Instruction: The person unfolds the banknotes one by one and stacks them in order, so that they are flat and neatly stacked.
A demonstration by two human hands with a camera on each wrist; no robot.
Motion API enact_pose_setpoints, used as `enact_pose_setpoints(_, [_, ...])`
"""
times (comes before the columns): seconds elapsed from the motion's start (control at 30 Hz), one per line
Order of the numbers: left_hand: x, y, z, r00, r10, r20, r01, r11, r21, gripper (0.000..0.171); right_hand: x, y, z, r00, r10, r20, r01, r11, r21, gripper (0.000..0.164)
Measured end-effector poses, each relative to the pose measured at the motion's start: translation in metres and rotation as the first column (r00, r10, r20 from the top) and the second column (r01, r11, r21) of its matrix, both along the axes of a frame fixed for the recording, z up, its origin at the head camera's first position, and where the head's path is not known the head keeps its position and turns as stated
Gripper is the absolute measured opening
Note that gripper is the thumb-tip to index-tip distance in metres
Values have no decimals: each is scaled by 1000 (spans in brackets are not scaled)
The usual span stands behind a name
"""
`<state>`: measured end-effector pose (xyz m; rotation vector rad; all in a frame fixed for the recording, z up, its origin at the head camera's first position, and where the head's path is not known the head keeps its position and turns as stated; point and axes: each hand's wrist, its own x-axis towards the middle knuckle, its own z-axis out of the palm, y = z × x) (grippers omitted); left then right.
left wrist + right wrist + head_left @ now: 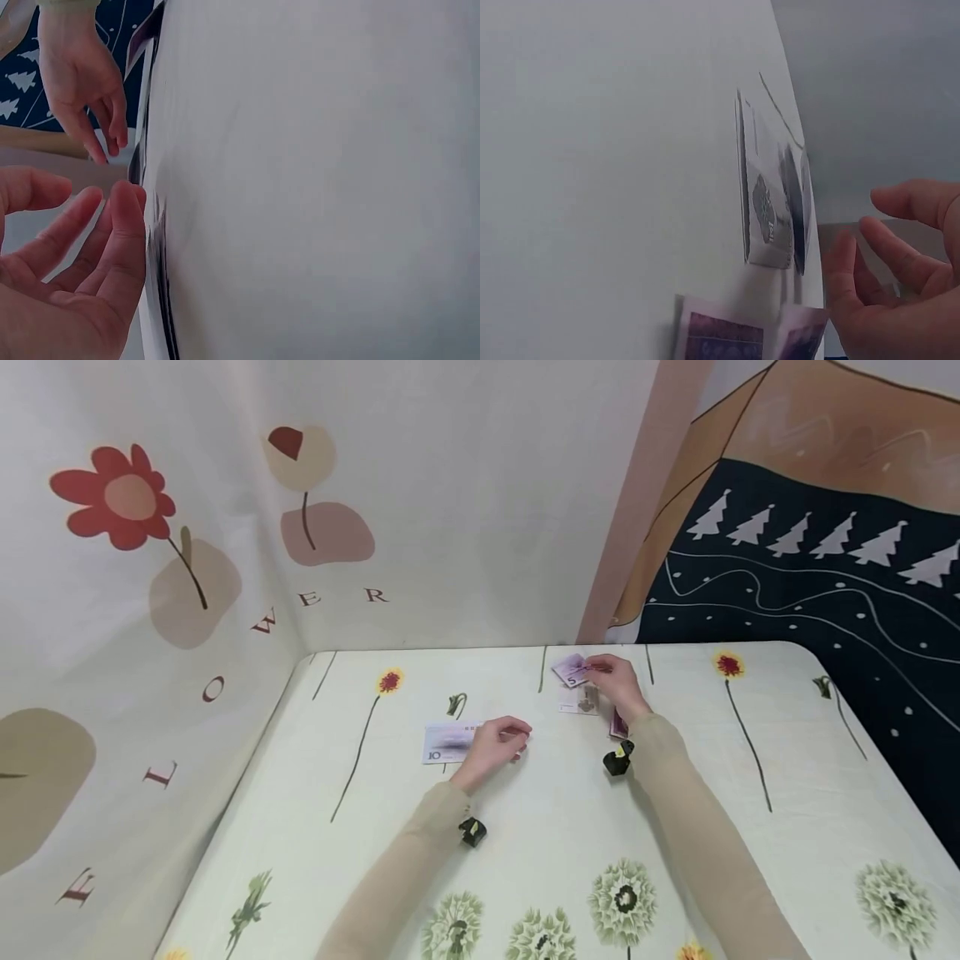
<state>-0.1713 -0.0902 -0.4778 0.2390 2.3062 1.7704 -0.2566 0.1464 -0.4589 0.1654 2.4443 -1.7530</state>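
Observation:
My left hand [497, 745] hovers by the right end of a pale purple banknote marked 10 [442, 747]. Its fingers are loosely bent, and the left wrist view shows nothing between thumb and fingertips. My right hand [617, 683] is at the far side of the table beside a folded purple banknote marked 5 [567, 672]. In the right wrist view its thumb and fingers stand apart, holding nothing. Just nearer lies a paler folded banknote [576, 702]. A dark purple folded banknote [617, 725] is partly hidden under the right wrist.
A white tablecloth [555, 810] printed with flowers covers the table. Printed cloth hangs behind [465, 527] and along the left side. To the right is a dark blue cloth with white trees [795, 577]. A small black device is worn on each wrist.

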Motion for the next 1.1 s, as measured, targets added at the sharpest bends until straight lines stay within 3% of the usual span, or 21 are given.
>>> enact_pose_setpoints(0.17, [0, 11, -4, 1000, -11, 5, 11, 999, 31, 29, -8, 3, -1, 1000, 1, 7, -1, 1000, -18, 41])
enact_pose_setpoints(0.33, [2, 21, -2, 1000, -10, -23, 10, 1000, -1, 34, -18, 7, -10, 999, -31, 40, 31, 999, -18, 40])
enact_pose_setpoints(0.5, [2, 25, 1, 998, -6, -64, 1, 997, -73, 34, -26, 5, -20, 1000, -15, 21, 13, 993, 117, 37])
enact_pose_setpoints(0.73, [-4, 31, 4, 995, -10, -95, -2, 993, -120, 35, -30, -2, -24, 991, 70, -116, -32, 952, 304, 36])
enact_pose_setpoints(0.87, [-13, 38, 3, 999, 18, -50, -23, 995, -96, 37, -30, -4, -23, 995, 46, -92, -15, 951, 309, 35])
enact_pose_setpoints(1.1, [-32, 50, -5, 992, 91, 88, -98, 992, 74, 39, -28, -5, -20, 998, -35, -44, 47, 947, 319, 34])
